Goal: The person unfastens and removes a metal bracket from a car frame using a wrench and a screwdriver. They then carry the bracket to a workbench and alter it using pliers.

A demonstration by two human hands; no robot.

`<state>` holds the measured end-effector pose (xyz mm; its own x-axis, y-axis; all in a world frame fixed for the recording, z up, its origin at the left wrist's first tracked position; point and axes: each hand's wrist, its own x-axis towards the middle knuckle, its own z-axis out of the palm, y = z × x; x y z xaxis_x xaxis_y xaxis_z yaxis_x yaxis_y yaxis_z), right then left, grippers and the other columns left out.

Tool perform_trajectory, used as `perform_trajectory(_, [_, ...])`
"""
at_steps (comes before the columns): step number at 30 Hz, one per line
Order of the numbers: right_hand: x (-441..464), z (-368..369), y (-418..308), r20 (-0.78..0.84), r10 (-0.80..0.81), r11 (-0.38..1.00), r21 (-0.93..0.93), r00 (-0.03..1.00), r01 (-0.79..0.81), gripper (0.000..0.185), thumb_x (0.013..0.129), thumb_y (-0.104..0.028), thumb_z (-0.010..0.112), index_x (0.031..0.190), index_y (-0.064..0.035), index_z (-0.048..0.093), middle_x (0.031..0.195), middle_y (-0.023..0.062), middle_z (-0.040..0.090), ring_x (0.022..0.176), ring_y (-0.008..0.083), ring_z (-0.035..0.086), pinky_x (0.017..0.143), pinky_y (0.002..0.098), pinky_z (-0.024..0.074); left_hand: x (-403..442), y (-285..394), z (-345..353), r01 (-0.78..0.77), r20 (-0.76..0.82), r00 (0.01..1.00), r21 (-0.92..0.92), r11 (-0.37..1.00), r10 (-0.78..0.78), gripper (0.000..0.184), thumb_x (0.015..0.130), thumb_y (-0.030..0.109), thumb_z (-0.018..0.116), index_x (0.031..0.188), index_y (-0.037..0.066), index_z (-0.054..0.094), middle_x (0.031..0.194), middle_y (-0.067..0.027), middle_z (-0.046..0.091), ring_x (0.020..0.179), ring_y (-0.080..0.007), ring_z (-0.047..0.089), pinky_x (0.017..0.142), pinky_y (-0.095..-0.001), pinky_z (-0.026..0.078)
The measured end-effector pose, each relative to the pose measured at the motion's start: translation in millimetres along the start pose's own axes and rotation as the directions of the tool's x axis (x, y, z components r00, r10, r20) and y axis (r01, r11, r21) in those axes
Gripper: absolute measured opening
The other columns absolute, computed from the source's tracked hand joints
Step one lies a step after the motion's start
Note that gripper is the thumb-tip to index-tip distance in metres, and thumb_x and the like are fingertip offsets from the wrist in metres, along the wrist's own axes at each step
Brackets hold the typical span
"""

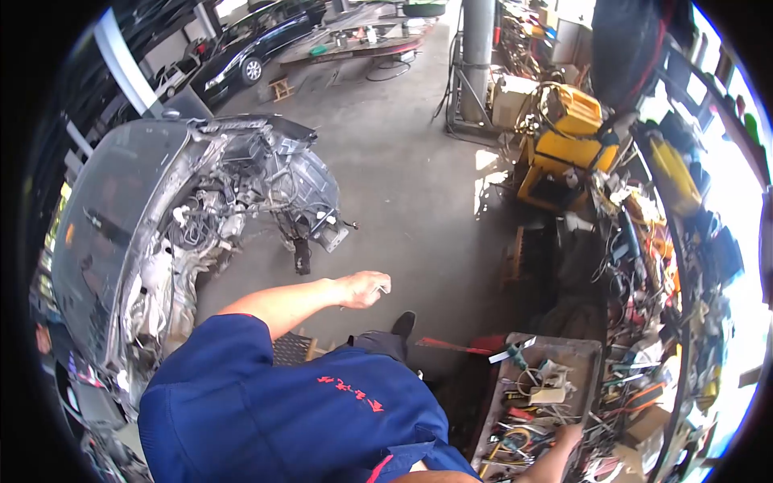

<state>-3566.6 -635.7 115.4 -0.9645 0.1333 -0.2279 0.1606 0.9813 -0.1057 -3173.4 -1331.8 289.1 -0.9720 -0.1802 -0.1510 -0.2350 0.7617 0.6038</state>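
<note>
My left hand (364, 289) is held out over the floor, its fingers curled around something small that I cannot make out. A car with its front stripped open (209, 201) lies to the left of it. On the other side, my right hand (566, 437) is at the right edge of a metal tool tray (592, 358), close to the tools; its fingers are too small and blurred to read. The tray holds a yellow cable (515, 439), a beige part (547, 395) and several hand tools.
A cluttered workbench (644, 322) runs along the right. Beyond the tray stands a yellow machine (564, 153), near a grey post (477, 64). A dark car (258, 44) and a low table (362, 44) are at the back. A red bar (455, 346) lies beside the tray.
</note>
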Motion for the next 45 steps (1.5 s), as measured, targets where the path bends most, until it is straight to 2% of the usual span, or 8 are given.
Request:
perform_trajectory(9, [-29,-36,2,-0.005,-0.025,0.985,0.173,1.0,0.026,0.073,0.075,-0.023,0.076,0.133,0.0174,0.057,0.127,0.0382,0.067,0.125,0.0512,0.063,0.109,0.0516,0.0502,-29,-30,-5,0.03,-0.017,0.999,0.066,0.997,-0.029,0.024,0.09,0.001,0.055,0.112,0.0,0.066,0.113,-0.0235,0.07,0.112,-0.0435,0.067,0.097,-0.0504,0.055])
perform_trajectory(16, [-105,-53,51,-0.52,-0.086,0.959,0.189,0.85,0.213,0.074,0.081,-0.012,0.072,0.146,0.0145,0.049,0.137,0.0354,0.062,0.124,0.0485,0.063,0.109,0.0508,0.0497,-1,-18,-5,0.024,-0.032,0.999,-0.018,1.0,-0.025,0.024,0.093,0.002,0.054,0.113,-0.001,0.065,0.114,-0.0236,0.07,0.114,-0.0431,0.067,0.1,-0.0497,0.054])
perform_trajectory(18, [-136,-68,42,-0.482,0.027,0.715,0.621,0.876,0.32,0.07,0.083,-0.004,0.066,0.149,0.01,0.049,0.146,0.0231,0.057,0.122,0.0317,0.059,0.107,0.0389,0.048,13,-20,3,-0.018,0.017,1.0,-0.006,1.0,0.018,0.023,0.091,-0.001,0.054,0.111,-0.002,0.065,0.111,-0.0225,0.07,0.112,-0.0416,0.067,0.099,-0.0487,0.055])
perform_trajectory(25, [-167,-89,52,-0.325,0.15,0.078,0.945,0.934,0.316,0.074,0.084,0.002,0.057,0.158,-0.0024,0.048,0.147,0.0119,0.058,0.129,0.0237,0.056,0.1,0.0355,0.0477,60,6,12,-0.186,0.062,0.98,-0.035,0.982,0.187,0.023,0.089,-0.002,0.054,0.109,-0.003,0.065,0.11,-0.0225,0.07,0.112,-0.0405,0.068,0.099,-0.0483,0.055])
perform_trajectory(32, [-197,-107,12,-0.421,0.063,0.151,0.9,0.905,0.409,0.079,0.089,-0.008,0.073,0.161,0.0034,0.042,0.161,0.0179,0.05,0.149,0.0311,0.045,0.126,0.045,0.0292,94,45,-11,-0.323,-0.018,0.947,-0.039,0.946,0.322,0.036,0.081,-0.007,0.057,0.114,0.001,0.067,0.105,-0.0159,0.066,0.092,-0.0294,0.069,0.083,-0.0386,0.058])
perform_trajectory(36, [-222,-158,-16,-0.384,0.142,0.091,0.923,0.912,0.374,0.068,0.092,-0.018,0.06,0.157,0.0006,0.049,0.145,0.0138,0.063,0.131,0.0251,0.06,0.113,0.0368,0.0432,114,69,-21,-0.37,-0.036,0.929,-0.09,0.924,0.369,0.033,0.083,-0.009,0.048,0.11,-0.004,0.067,0.107,-0.018,0.069,0.103,-0.0331,0.071,0.096,-0.0383,0.055])
perform_trajectory(42, [-199,-137,17,-0.09,0.332,-0.533,0.803,0.939,0.266,0.04,0.108,-0.018,0.046,0.142,-0.0018,0.061,0.121,0.0111,0.072,0.099,0.0189,0.071,0.073,0.0314,0.0623,132,79,-12,-0.427,0.057,0.901,-0.07,0.902,0.43,0.033,0.086,-0.011,0.045,0.11,-0.004,0.066,0.104,-0.0162,0.068,0.099,-0.0288,0.069,0.094,-0.0359,0.054])
perform_trajectory(45, [-216,-184,-3,-0.108,0.227,-0.436,0.877,0.968,0.2,0.043,0.112,-0.026,0.045,0.141,0.0019,0.06,0.117,0.0131,0.076,0.085,0.0157,0.073,0.059,0.0243,0.0594,140,85,-10,-0.432,0.112,0.891,-0.091,0.897,0.441,0.032,0.085,-0.012,0.046,0.109,-0.004,0.066,0.105,-0.0173,0.069,0.102,-0.0313,0.07,0.096,-0.0374,0.054])
